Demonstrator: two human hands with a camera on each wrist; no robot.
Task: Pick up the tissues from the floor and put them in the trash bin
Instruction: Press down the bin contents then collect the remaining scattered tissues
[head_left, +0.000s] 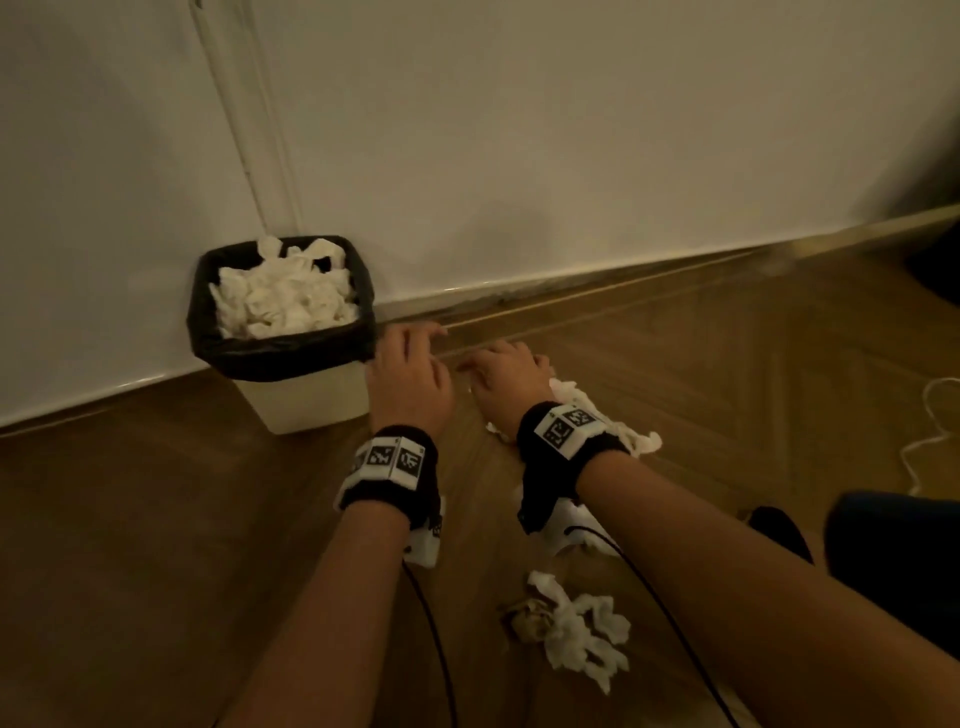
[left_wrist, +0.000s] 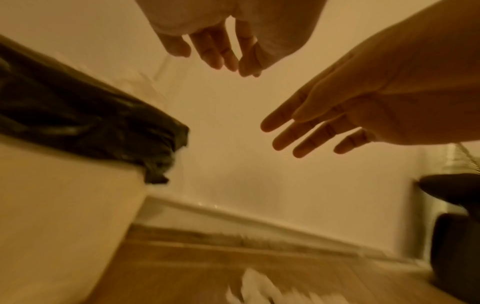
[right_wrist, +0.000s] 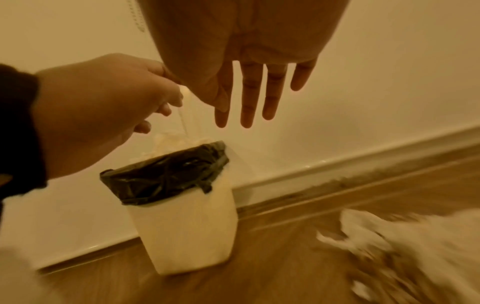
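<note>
Near my hands the floor (head_left: 156, 545) is brown wood laid in angled planks, with a low sheen. The trash bin (head_left: 311, 400) looks like smooth matt cream plastic, lined with a crinkled, glossy black plastic bag (head_left: 280, 353). The tissues (head_left: 576, 629) are soft white crumpled paper. The wall (head_left: 571, 156) is smooth and painted, its skirting board (right_wrist: 298, 174) slightly glossy. My wristbands (head_left: 395, 488) are black cloth.

Tissues (head_left: 576, 631) right of bin (head_left: 306, 395)

White cord (head_left: 930, 436) on wooden floor (head_left: 156, 545), white wall (head_left: 571, 156), baseboard (head_left: 571, 280) behind.
</note>
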